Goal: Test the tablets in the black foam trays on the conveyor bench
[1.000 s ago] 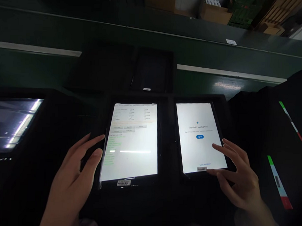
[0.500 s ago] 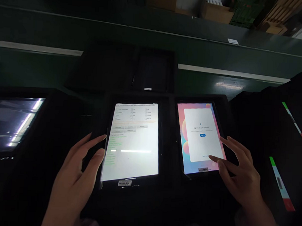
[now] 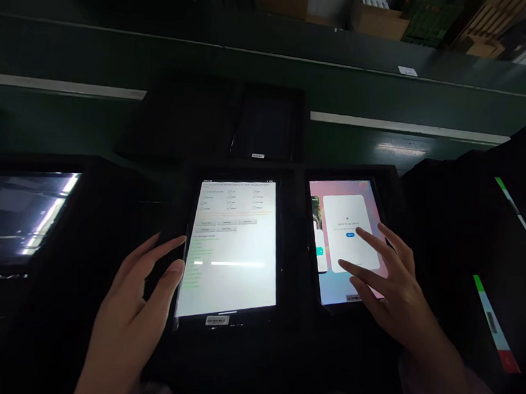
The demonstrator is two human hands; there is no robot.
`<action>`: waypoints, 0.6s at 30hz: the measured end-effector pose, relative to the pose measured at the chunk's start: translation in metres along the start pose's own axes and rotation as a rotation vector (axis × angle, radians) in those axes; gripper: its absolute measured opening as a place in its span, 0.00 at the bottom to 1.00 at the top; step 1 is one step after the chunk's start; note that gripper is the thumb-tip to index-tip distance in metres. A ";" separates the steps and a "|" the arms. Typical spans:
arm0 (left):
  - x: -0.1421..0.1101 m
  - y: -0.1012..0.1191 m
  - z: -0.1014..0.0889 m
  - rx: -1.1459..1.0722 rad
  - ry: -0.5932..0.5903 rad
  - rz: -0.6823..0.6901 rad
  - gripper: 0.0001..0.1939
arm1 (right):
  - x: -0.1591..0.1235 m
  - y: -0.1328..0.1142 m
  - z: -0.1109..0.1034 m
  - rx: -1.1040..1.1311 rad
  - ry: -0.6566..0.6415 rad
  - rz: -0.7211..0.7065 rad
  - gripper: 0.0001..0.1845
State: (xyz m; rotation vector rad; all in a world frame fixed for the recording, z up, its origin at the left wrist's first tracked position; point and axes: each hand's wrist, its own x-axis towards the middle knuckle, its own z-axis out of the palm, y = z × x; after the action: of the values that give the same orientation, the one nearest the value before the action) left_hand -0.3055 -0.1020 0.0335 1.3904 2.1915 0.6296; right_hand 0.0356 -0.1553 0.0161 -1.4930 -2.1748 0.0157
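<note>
Two lit tablets lie side by side in black trays. The left tablet [image 3: 230,248] shows a white page with checkboxes, grey buttons and green lines of text. At its left edge is my left hand [image 3: 131,307], fingers apart, thumb and index finger at the rim. On the right tablet [image 3: 343,241] a white sign-in card floats over a pink and blue background, with part of another card at its left. My right hand [image 3: 390,284] is spread over that screen, fingertips at or just above the glass; contact is unclear. Neither hand grips anything.
A dark tablet [image 3: 266,124] lies in a tray behind. Another tablet [image 3: 22,221] with a bright reflection is at the left. Colour-striped strips [image 3: 495,323] mark black surfaces at the right. Beyond the dark green bench [image 3: 372,100] are cardboard boxes [image 3: 379,22] and a green crate.
My right hand has moved left across the right tablet. Its sign-in card has shrunk, and part of a second card has appeared at the left. My left hand stays put.
</note>
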 end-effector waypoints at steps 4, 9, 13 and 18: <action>0.000 0.004 -0.001 -0.052 -0.028 -0.068 0.26 | 0.001 0.002 0.002 -0.042 0.047 0.035 0.11; 0.002 0.009 -0.002 -0.051 -0.017 -0.096 0.24 | -0.005 0.009 -0.002 -0.139 0.278 0.153 0.10; 0.000 0.013 0.000 -0.028 -0.003 -0.116 0.26 | -0.003 0.006 -0.003 -0.043 0.182 0.117 0.11; -0.002 0.017 0.001 -0.054 0.039 -0.100 0.24 | 0.000 0.004 0.001 -0.028 0.081 0.098 0.11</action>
State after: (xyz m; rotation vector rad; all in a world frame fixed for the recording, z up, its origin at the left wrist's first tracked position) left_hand -0.2920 -0.0975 0.0428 1.2421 2.2421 0.6800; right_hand 0.0387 -0.1529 0.0141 -1.5872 -2.0444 -0.0420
